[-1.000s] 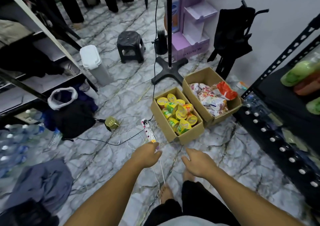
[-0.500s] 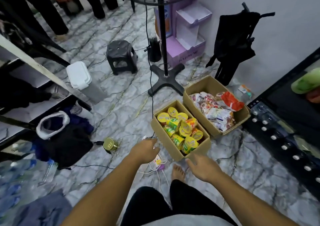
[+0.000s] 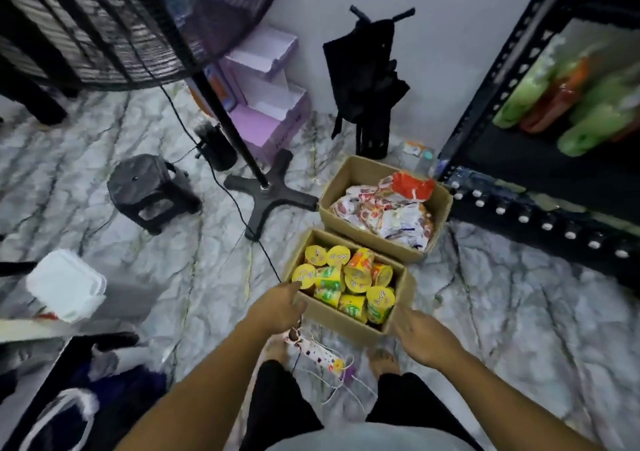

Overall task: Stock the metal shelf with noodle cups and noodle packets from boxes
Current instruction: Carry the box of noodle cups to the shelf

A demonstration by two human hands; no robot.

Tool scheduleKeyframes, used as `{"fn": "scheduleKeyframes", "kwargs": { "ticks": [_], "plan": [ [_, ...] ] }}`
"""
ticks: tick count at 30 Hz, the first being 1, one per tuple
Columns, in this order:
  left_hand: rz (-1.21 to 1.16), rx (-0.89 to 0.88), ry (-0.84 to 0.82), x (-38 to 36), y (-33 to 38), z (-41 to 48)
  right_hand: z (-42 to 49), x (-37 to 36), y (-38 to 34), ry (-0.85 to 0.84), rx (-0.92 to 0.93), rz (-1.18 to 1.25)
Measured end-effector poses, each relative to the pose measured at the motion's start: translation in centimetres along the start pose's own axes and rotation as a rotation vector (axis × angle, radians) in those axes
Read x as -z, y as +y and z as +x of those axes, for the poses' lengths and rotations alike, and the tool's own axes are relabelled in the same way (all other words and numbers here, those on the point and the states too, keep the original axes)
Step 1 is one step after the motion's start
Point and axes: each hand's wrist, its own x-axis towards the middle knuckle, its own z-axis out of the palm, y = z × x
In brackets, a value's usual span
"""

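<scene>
A cardboard box on the marble floor holds several yellow and orange noodle cups. Behind it a second cardboard box is full of noodle packets. My left hand reaches the near left corner of the cup box, fingers apart and empty, its fingertips at the rim. Level with the box's near right corner is my right hand, also spread and empty. The black metal shelf stands at the right, with green and orange packets on an upper level.
A standing fan and its cable rise just left of the boxes. A black stool, a white-lidded bin, a purple stand and a black umbrella rack surround them. A power strip lies between my feet.
I have stepped closer to the boxes. Both hands have moved forward from in front of the cup box to its near corners.
</scene>
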Motion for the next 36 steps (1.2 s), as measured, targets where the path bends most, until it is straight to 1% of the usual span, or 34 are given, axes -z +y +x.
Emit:
{"fn": "scheduleKeyframes", "kwargs": {
  "ticks": [6,9,14,16,19,23,29,31,36],
  "plan": [
    [0.092,-0.167,-0.131,3.4,-6.1,7.3,0.5,-4.3,-4.0,0.129,-0.217,0.178],
    [0.143,-0.216,-0.173,4.3,-8.1,9.3,0.9,-6.1,-5.5,0.156,-0.314,0.230],
    [0.183,-0.238,-0.197,4.5,-10.3,11.8,3.5,-8.0,-5.8,0.150,-0.387,0.278],
    [0.186,-0.236,-0.209,3.4,-11.6,13.9,5.7,-8.8,-4.8,0.138,-0.407,0.307],
    [0.181,-0.175,-0.203,1.1,-13.7,17.5,9.6,-10.8,-2.2,0.130,-0.437,0.331],
    [0.146,-0.115,-0.204,-2.9,-15.8,23.5,16.2,-13.9,2.2,0.161,-0.485,0.409],
    [0.039,-0.095,-0.152,-8.8,-18.8,33.7,25.7,-17.9,8.8,0.266,-0.458,0.441],
    [0.010,-0.113,-0.138,-10.9,-19.8,36.5,28.7,-19.4,10.7,0.314,-0.448,0.436],
    [0.021,-0.165,-0.049,-14.9,-20.8,40.4,33.9,-22.8,14.3,0.412,-0.425,0.439]
  ]
}}
